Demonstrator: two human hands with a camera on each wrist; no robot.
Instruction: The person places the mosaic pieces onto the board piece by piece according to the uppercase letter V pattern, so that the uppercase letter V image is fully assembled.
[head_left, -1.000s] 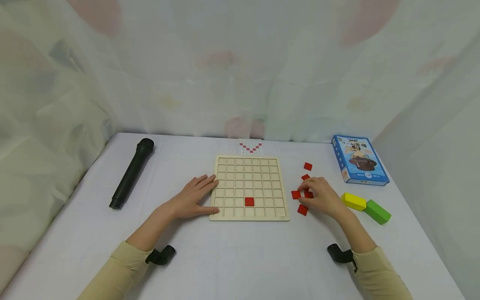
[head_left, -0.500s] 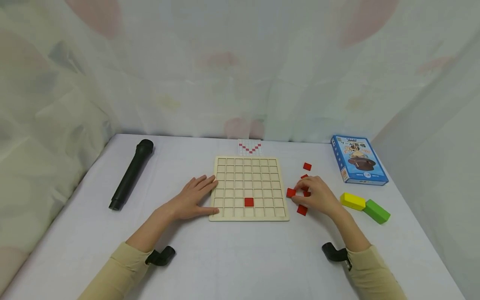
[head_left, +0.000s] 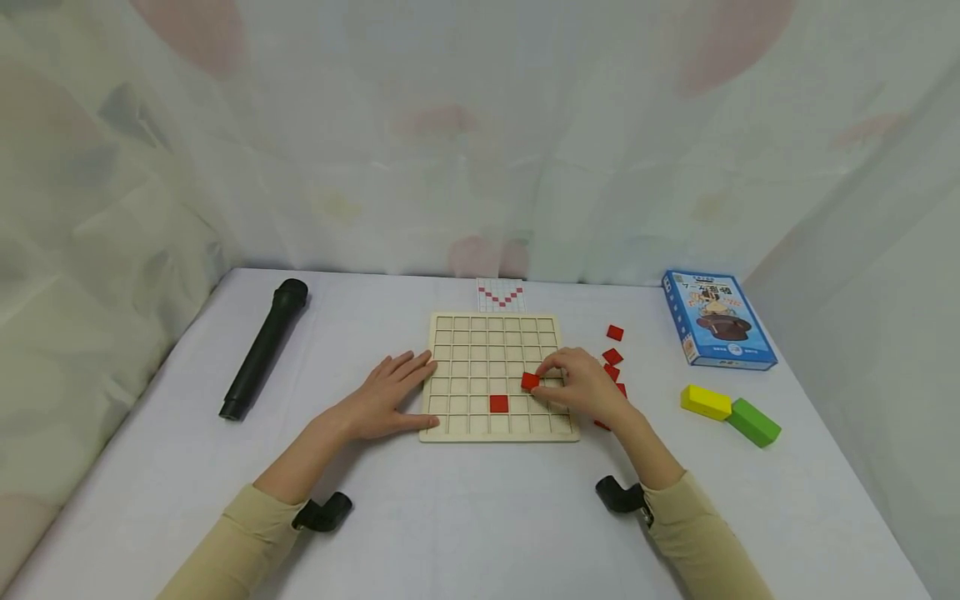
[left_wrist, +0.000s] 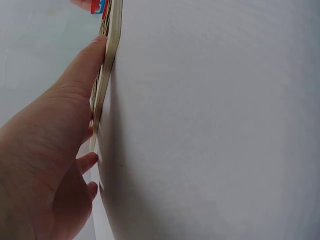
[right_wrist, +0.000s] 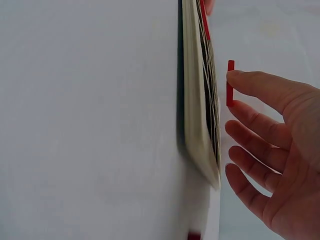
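Red square tile [head_left: 530, 381], pinched by the right hand [head_left: 581, 386] above a pale wooden grid board [head_left: 497, 367]; the left hand [head_left: 386, 401], fingers straight, touches the board's edge. One matching tile [head_left: 498, 404] is seated; five loose red tiles [head_left: 612, 357] remain alongside.

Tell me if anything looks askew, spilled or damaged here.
I see nothing spilled or damaged. The loose red tiles right of the grid board lie scattered at mixed angles, unlike the placed tile sitting squarely on it.
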